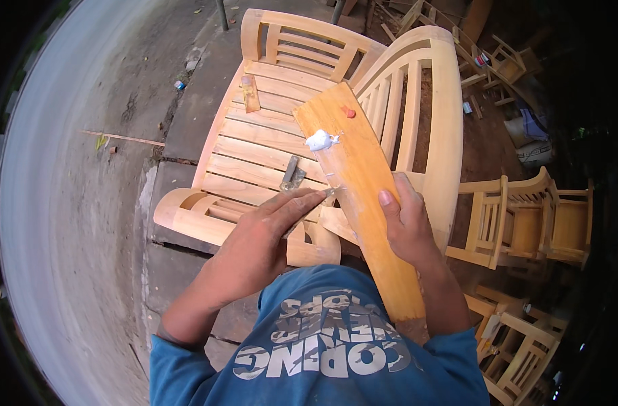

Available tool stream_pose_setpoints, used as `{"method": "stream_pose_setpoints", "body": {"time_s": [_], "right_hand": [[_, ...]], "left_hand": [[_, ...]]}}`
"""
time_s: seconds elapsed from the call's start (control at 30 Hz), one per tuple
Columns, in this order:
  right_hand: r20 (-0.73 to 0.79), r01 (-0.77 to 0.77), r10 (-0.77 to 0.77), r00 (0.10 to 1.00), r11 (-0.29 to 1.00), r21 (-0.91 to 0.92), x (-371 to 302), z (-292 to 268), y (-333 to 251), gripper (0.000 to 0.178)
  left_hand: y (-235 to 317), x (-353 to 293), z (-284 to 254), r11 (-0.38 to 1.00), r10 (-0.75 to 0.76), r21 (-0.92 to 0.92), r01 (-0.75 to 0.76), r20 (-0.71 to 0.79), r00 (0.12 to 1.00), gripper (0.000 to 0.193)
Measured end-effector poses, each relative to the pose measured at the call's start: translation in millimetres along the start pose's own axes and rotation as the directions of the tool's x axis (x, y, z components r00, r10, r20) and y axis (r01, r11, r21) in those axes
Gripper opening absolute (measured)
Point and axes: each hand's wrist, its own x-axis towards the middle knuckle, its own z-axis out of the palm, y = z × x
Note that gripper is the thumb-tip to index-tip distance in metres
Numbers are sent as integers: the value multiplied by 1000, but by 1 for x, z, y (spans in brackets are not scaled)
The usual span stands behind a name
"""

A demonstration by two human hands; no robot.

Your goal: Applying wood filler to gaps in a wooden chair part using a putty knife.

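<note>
My right hand [410,220] grips the edge of a long wooden board [366,176], thumb on its face, and holds it tilted over the bench. A lump of white paste [320,140] and a small reddish-orange dab [349,112] sit on the board's upper part, with a whitish smear below. My left hand [262,227] is closed, its fingertips at the board's left edge. A thin scraper [332,192] shows just past those fingers, touching the smeared area; most of it is hidden by the hand.
Beneath the board stands a slatted wooden bench [255,145]. On its seat lie a dark-handled scraper [292,174] and a small stained wood piece [250,95]. Wooden chairs [525,216] crowd the right side. A paved road [65,203] runs along the left.
</note>
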Motion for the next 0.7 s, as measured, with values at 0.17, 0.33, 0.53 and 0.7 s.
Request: {"method": "stream_pose_setpoints", "body": {"time_s": [0.17, 0.33, 0.53, 0.7], "right_hand": [[-14, 35, -35, 999, 999, -3, -3, 4, -1, 27], [27, 8, -7, 1000, 999, -43, -7, 4, -6, 29], [42, -32, 33, 999, 999, -28, -1, 8, -11, 28], [50, -21, 25, 998, 995, -93, -1, 12, -5, 27]], "left_hand": [[-3, 5, -11, 998, 16, 62, -8, -123, 992, 63], [-10, 8, -5, 996, 22, 93, -16, -61, 998, 68], [-8, 3, 9, 1000, -2, 13, 1, 43, 999, 70], [-12, -8, 31, 999, 36, -27, -33, 138, 990, 71]]}}
